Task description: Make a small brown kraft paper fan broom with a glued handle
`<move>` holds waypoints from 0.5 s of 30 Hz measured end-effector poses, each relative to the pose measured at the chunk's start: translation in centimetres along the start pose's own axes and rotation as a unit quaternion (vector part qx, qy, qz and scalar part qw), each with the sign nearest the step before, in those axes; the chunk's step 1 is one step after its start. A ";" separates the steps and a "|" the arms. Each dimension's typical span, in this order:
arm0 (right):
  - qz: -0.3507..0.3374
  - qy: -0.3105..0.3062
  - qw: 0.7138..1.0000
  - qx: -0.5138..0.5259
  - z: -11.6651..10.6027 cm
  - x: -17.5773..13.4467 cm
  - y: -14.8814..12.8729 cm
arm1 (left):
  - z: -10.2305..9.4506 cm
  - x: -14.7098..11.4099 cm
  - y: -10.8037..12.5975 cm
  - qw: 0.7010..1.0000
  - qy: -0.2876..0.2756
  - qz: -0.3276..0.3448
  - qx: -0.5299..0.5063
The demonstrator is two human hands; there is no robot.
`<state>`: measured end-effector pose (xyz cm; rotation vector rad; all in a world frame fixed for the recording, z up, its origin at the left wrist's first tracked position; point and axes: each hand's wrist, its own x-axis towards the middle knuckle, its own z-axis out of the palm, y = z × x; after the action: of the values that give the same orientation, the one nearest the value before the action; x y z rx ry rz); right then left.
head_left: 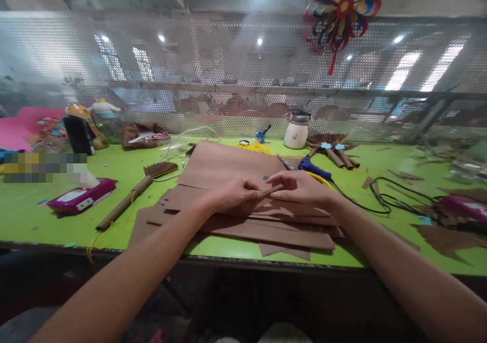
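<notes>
Both my hands meet over a stack of brown paper sheets (213,163) on the green table. My left hand (238,193) pinches one end of a small brown paper strip (272,191) between thumb and fingers. The other end of the strip sits in the closed fingers of my right hand (300,188). Just beyond my right hand lie scissors (285,163) and a blue glue gun (315,167) with a black cord. Folded paper layers (266,232) stick out toward me at the table's front edge.
A rolled paper tube with a fanned end (131,201) and a purple power strip (81,197) lie left. A white jar (297,130) and several paper tubes with blue flowers (337,155) stand behind. Paper scraps (451,239) lie right. A perforated metal screen (236,64) closes the back.
</notes>
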<state>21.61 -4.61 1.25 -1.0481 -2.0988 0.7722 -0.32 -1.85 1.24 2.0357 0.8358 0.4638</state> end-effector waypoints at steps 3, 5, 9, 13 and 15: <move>0.039 0.014 0.999 -0.006 0.5 0.0 0.0 | 0.2 0.4 -0.2 0.996 0.027 0.054 0.070; 0.049 0.030 0.998 0.009 0.7 0.1 0.1 | 0.3 0.6 -0.2 0.990 0.039 0.084 0.107; 0.043 0.073 0.995 0.050 0.8 0.3 0.4 | 0.7 0.5 0.1 0.978 0.058 0.111 0.169; 0.028 0.109 0.992 0.058 1.0 0.5 0.4 | 1.1 0.3 -0.1 0.961 0.084 0.125 0.232; 0.013 0.121 0.990 0.069 1.1 0.6 0.4 | 1.2 0.3 -0.2 0.956 0.091 0.132 0.247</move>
<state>20.69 -4.18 0.46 -1.0396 -1.8052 0.7520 0.52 -2.25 0.38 2.6181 0.8527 0.6494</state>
